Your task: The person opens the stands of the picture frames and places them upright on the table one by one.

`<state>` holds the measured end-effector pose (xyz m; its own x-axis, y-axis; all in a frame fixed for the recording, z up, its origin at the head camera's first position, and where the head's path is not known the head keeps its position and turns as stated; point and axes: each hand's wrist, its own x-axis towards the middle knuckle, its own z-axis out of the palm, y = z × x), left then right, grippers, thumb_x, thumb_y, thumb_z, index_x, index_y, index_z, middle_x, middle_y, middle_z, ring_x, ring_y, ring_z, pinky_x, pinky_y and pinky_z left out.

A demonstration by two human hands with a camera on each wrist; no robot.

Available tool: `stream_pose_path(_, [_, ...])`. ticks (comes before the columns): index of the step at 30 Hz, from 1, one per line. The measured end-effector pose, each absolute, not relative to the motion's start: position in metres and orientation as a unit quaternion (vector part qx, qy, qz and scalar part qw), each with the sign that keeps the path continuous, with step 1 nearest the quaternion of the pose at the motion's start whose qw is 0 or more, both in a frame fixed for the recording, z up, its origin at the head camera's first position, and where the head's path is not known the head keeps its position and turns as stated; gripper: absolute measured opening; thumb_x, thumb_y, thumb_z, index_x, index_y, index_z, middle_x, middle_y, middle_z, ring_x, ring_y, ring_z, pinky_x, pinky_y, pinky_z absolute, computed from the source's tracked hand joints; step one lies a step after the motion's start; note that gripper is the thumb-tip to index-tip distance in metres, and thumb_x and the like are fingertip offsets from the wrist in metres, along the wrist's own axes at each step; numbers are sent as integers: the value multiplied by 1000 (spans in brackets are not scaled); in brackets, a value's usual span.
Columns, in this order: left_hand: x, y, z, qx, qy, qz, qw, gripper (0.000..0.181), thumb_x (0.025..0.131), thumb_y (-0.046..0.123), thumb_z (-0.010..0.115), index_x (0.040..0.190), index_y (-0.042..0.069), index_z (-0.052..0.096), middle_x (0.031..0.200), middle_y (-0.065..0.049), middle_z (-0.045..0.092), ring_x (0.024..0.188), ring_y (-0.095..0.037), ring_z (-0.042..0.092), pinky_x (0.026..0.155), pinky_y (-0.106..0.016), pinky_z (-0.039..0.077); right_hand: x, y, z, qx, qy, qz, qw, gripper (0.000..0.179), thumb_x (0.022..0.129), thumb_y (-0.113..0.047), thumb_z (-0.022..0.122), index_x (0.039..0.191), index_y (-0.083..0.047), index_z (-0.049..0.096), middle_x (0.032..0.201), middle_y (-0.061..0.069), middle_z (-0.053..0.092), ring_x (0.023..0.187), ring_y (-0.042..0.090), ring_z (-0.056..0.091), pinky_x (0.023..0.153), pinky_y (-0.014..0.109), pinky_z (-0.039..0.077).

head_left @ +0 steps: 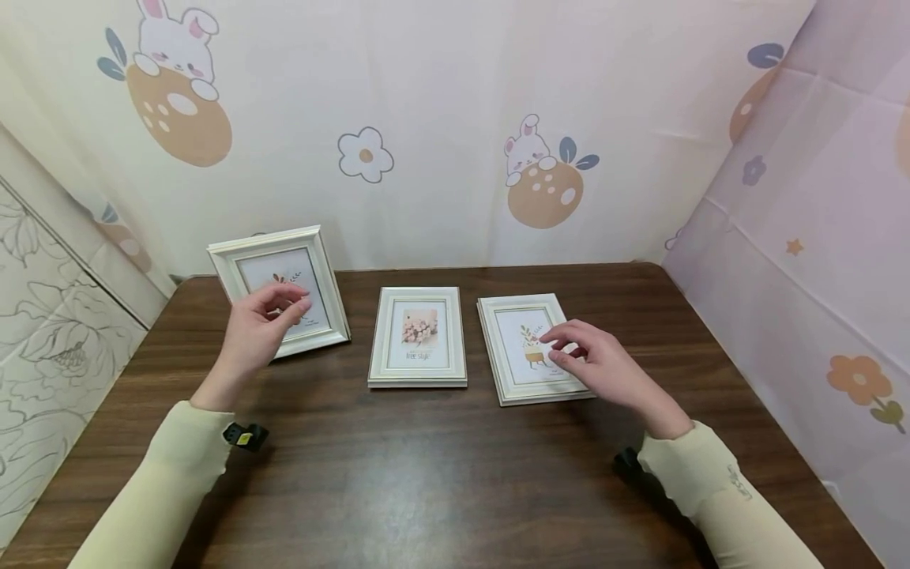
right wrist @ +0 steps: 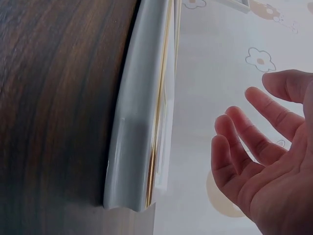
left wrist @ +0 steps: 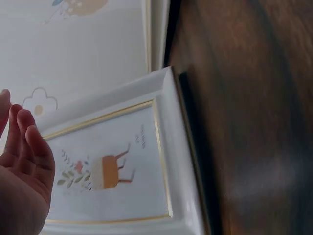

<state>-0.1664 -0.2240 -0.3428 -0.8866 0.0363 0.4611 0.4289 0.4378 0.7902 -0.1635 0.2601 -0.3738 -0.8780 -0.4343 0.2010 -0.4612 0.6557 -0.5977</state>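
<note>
A white picture frame (head_left: 301,273) with thin gold trim stands propped up at the table's back left. Before it, my left hand (head_left: 259,328) hovers with bent fingers, holding nothing and covering part of the plant print. In the left wrist view that print shows an orange pot on legs (left wrist: 110,171). A second white frame (head_left: 419,336), with a pink flower picture, lies face up in the middle. To its right, a third frame (head_left: 522,344) lies flat, slightly turned. Over its right side is my right hand (head_left: 600,363), fingers loosely bent around nothing, hiding the lower right corner.
The frames are on a dark brown wooden table (head_left: 398,474). Behind it hangs a pale curtain (head_left: 441,205) printed with rabbits and flowers, and another patterned sheet (head_left: 796,308) borders the right side. A black wrist camera (head_left: 245,436) sits at the left cuff.
</note>
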Motion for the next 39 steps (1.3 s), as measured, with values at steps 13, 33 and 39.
stream_pose_path(13, [-196,-210,-382,-169,-846,-498,90,22,97,17,67,116,6,68,100,-13,69,82,-19,64,67,-24,50,-165,267,-371,235,-918,320,16,20,95,-13,68,116,-16,69,111,8,65,92,17,59,76,35,50])
stream_pose_path(33, [-219,-166,-386,-162,-880,-447,-10,29,97,16,67,124,8,64,121,-13,65,101,-23,62,83,-42,50,-165,272,-372,243,-923,298,3,19,96,-16,68,114,-11,69,106,3,65,80,17,56,68,32,49])
stream_pose_path(39, [-225,-162,-390,-167,-885,-434,-8,32,97,16,66,126,3,61,121,-15,65,102,-27,62,85,-45,50,-162,269,-373,266,-920,288,6,19,94,-16,70,113,-11,69,106,3,65,83,14,58,69,32,51])
